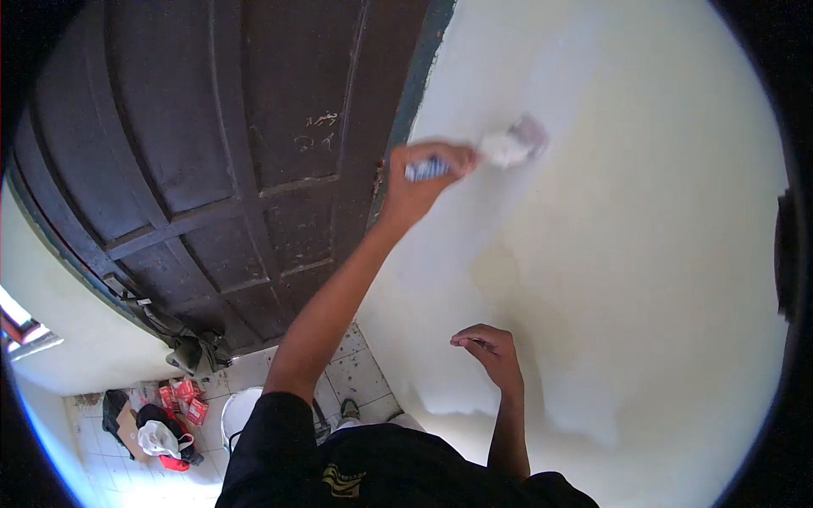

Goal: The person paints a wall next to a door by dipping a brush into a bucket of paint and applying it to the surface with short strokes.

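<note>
My left hand (428,173) is closed round the handle of a paintbrush (508,148), raised in front of the wall (627,254). The brush's bristle end is blurred and lies at the wall surface, where a paler, whiter band runs beside the door frame. Lower down, my right hand (491,349) hangs near the wall with its fingers curled together; whether something small is between them cannot be made out.
A dark panelled door (288,152) with a green frame (415,93) fills the upper left. On the tiled floor (360,377) stand a white bucket (240,411), partly behind my arm, and a pile of bags (159,438) with red packets (196,411).
</note>
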A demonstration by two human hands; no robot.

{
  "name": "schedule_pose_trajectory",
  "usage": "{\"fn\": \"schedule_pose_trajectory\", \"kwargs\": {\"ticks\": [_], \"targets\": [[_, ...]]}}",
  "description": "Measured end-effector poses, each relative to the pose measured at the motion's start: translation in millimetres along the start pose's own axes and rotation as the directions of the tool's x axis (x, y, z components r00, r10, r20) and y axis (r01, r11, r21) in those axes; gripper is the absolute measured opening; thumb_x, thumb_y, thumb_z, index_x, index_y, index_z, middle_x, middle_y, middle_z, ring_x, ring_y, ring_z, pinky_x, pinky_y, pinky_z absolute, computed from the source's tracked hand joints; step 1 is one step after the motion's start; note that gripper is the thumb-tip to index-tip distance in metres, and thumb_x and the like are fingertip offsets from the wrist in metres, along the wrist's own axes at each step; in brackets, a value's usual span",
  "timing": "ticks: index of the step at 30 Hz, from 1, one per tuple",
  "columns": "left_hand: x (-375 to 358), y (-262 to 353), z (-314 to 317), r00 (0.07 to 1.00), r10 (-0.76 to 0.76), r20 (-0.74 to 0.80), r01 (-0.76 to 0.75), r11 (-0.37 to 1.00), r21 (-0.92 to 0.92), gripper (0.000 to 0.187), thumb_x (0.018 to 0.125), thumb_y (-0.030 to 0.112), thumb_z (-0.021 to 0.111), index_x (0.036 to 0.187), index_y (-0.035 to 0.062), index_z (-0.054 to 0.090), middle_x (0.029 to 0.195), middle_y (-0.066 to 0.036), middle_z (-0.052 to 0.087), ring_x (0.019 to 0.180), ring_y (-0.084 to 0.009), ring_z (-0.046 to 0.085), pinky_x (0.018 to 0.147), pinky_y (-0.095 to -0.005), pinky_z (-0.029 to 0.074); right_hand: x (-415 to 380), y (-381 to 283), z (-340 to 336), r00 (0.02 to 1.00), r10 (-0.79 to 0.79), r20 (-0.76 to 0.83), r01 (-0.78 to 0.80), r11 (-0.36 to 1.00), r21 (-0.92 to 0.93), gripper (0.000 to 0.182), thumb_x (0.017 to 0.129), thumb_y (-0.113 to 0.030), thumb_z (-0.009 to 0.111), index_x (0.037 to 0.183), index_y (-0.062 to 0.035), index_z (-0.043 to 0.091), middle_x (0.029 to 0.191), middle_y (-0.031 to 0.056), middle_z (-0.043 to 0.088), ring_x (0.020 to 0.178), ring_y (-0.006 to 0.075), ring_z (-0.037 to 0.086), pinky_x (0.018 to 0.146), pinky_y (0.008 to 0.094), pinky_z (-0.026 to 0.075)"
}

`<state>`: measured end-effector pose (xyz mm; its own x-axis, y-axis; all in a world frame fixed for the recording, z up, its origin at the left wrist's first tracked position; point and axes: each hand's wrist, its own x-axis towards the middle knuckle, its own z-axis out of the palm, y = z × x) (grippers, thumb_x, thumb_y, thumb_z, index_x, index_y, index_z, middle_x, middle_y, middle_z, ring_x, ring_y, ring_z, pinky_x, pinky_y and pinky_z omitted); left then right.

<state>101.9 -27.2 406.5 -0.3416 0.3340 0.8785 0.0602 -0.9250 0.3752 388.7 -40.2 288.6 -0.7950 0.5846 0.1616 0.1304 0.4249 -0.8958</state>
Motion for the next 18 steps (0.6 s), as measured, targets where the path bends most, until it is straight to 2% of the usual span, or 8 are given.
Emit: {"fn": "schedule_pose_trajectory", "kwargs": {"ticks": [3, 7, 8, 10, 12, 15, 16, 18], "targets": [[-90, -15, -16, 0.979, -0.204, 0.003, 0.204, 0.979, 0.032, 0.011, 0.079, -0.011, 0.069, 0.073, -0.0050, 0.062, 0.087, -0.013, 0.070, 0.092, -0.0211, 0.068, 0.088, -0.0356, 0.053, -6, 8, 1, 0.999, 0.026, -0.023, -0.023, 0.996, 0.092, 0.009, 0.089, -0.004, 0.065, 0.094, 0.0000, 0.071, 0.092, 0.0110, 0.071, 0.088, 0.0176, 0.068, 0.080, 0.0303, 0.054], [-197, -18, -39, 0.894, -0.441, 0.083, 0.416, 0.884, 0.215, 0.010, 0.076, -0.012, 0.070, 0.075, -0.0048, 0.063, 0.087, -0.013, 0.071, 0.091, -0.0201, 0.069, 0.086, -0.0331, 0.053, -12, 18, -4, 0.997, 0.076, -0.017, -0.074, 0.993, 0.092, 0.009, 0.090, -0.003, 0.064, 0.094, 0.0007, 0.071, 0.092, 0.0115, 0.071, 0.088, 0.0174, 0.068, 0.080, 0.0296, 0.054], [-207, -12, -40, 0.892, -0.444, 0.084, 0.420, 0.882, 0.213, 0.010, 0.076, -0.012, 0.070, 0.075, -0.0048, 0.063, 0.087, -0.013, 0.071, 0.091, -0.0201, 0.069, 0.086, -0.0331, 0.053, -12, 21, -5, 0.997, 0.076, -0.018, -0.074, 0.992, 0.100, 0.009, 0.090, -0.003, 0.064, 0.094, 0.0008, 0.071, 0.092, 0.0114, 0.071, 0.088, 0.0175, 0.068, 0.080, 0.0298, 0.054], [-219, -7, -42, 0.799, -0.580, 0.159, 0.469, 0.766, 0.439, 0.010, 0.074, -0.012, 0.070, 0.075, -0.0046, 0.064, 0.086, -0.012, 0.072, 0.092, -0.0210, 0.070, 0.084, -0.0335, 0.055, -11, 20, -5, 0.997, 0.073, -0.014, -0.072, 0.992, 0.105, 0.009, 0.090, -0.003, 0.064, 0.094, 0.0010, 0.071, 0.092, 0.0113, 0.071, 0.088, 0.0176, 0.068, 0.080, 0.0299, 0.055], [-204, -4, -40, 0.816, -0.556, 0.157, 0.456, 0.786, 0.418, 0.010, 0.073, -0.013, 0.070, 0.075, -0.0046, 0.064, 0.086, -0.011, 0.072, 0.092, -0.0212, 0.071, 0.084, -0.0333, 0.055, -8, 12, -4, 0.996, 0.089, -0.022, -0.088, 0.995, 0.049, 0.008, 0.089, 0.000, 0.064, 0.092, 0.0025, 0.070, 0.091, 0.0114, 0.071, 0.086, 0.0193, 0.069, 0.080, 0.0304, 0.055], [-153, 0, -33, 0.832, -0.537, 0.137, 0.456, 0.804, 0.381, 0.011, 0.073, -0.014, 0.069, 0.074, -0.0048, 0.064, 0.086, -0.012, 0.072, 0.093, -0.0216, 0.071, 0.086, -0.0335, 0.055, -5, 13, -5, 0.998, 0.052, -0.033, -0.050, 0.997, 0.062, 0.008, 0.089, 0.000, 0.064, 0.093, 0.0025, 0.070, 0.092, 0.0112, 0.071, 0.086, 0.0192, 0.068, 0.080, 0.0306, 0.054], [-129, 1, -28, 0.872, -0.468, 0.146, 0.399, 0.850, 0.344, 0.011, 0.074, -0.015, 0.069, 0.074, -0.0051, 0.064, 0.086, -0.012, 0.072, 0.093, -0.0215, 0.071, 0.087, -0.0335, 0.055, -4, 11, -8, 0.998, 0.047, -0.039, -0.044, 0.997, 0.058, 0.008, 0.089, 0.000, 0.064, 0.093, 0.0025, 0.070, 0.092, 0.0112, 0.071, 0.086, 0.0191, 0.068, 0.080, 0.0306, 0.054], [-82, 7, -15, 0.921, -0.358, 0.155, 0.307, 0.910, 0.278, 0.011, 0.074, -0.016, 0.067, 0.074, -0.0056, 0.064, 0.085, -0.012, 0.072, 0.093, -0.0215, 0.070, 0.088, -0.0337, 0.054, -2, 8, -13, 0.998, -0.003, -0.061, -0.001, 0.998, -0.068, 0.008, 0.089, -0.004, 0.065, 0.093, -0.0009, 0.071, 0.094, 0.0102, 0.072, 0.088, 0.0185, 0.068, 0.081, 0.0300, 0.054]]}}
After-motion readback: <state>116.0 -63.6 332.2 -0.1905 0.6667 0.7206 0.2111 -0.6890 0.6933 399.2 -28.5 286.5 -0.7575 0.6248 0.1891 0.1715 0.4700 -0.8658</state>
